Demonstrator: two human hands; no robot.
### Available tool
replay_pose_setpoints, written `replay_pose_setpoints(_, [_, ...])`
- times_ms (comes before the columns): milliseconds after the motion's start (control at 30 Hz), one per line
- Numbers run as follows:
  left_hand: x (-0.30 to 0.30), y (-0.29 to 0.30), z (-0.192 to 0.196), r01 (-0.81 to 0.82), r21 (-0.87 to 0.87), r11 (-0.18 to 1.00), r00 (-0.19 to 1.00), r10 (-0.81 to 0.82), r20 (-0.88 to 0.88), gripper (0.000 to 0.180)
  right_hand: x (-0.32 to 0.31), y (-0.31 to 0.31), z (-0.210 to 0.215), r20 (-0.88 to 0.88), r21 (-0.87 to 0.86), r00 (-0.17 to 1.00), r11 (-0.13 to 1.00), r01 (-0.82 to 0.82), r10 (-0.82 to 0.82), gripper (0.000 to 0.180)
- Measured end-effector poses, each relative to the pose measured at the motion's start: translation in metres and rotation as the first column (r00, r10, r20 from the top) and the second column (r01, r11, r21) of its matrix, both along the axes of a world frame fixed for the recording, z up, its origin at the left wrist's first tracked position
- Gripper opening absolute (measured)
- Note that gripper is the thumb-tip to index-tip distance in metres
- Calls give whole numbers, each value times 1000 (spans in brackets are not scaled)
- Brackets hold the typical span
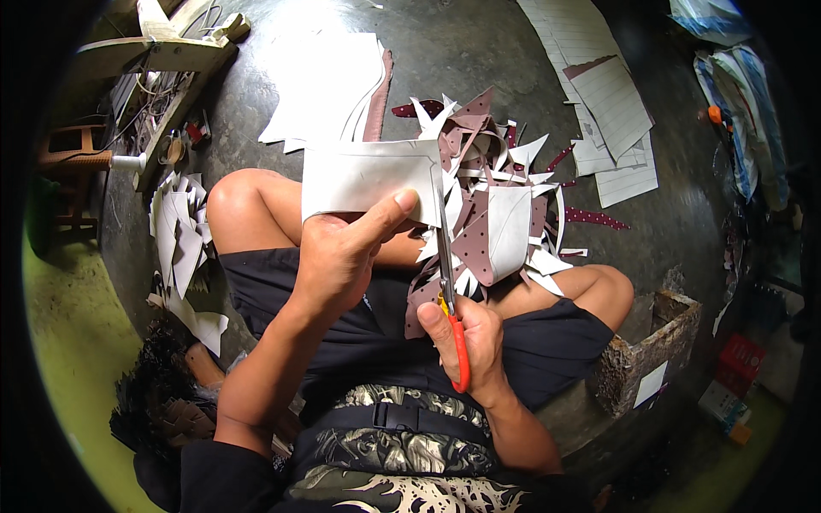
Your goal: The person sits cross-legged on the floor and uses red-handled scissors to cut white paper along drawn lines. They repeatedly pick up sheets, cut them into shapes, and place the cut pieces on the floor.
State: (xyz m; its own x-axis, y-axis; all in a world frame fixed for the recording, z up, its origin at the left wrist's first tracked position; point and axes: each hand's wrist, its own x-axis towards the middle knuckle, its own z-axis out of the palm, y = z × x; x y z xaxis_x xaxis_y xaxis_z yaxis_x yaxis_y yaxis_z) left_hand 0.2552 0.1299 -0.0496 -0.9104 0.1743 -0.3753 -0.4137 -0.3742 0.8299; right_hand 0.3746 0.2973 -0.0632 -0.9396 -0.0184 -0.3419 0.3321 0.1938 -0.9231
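My left hand [346, 256] grips a white sheet piece [359, 175] above my crossed legs, thumb on top and fingers underneath. Red-handled scissors [462, 350] are in my right hand [481, 342], its fingers wrapped round the handle. Their blades point away from me, along the right edge of the sheet; whether they are parted is hard to make out. Just beyond the blades lies a heap of offcuts [472, 244], white, dusty pink and dark red with dots, partly resting on my right leg.
White sheets [321, 85] lie on the floor ahead, and lined sheets [607, 103] farther right. Cut white pieces [180, 231] are piled beside my left knee. A worn box [624, 368] stands by my right knee. A wooden frame [171, 56] is at the far left.
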Motion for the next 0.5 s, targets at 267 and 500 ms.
replay_pose_setpoints(267, [6, 6, 3, 3, 38, 999, 1000, -2, -9, 33, -7, -2, 3, -9, -110, 998, 992, 54, -55, 43])
replay_pose_setpoints(500, [13, 7, 4, 34, 45, 998, 999, -35, 26, 35, -7, -2, 5, 36, -118, 997, 990, 79, -75, 43])
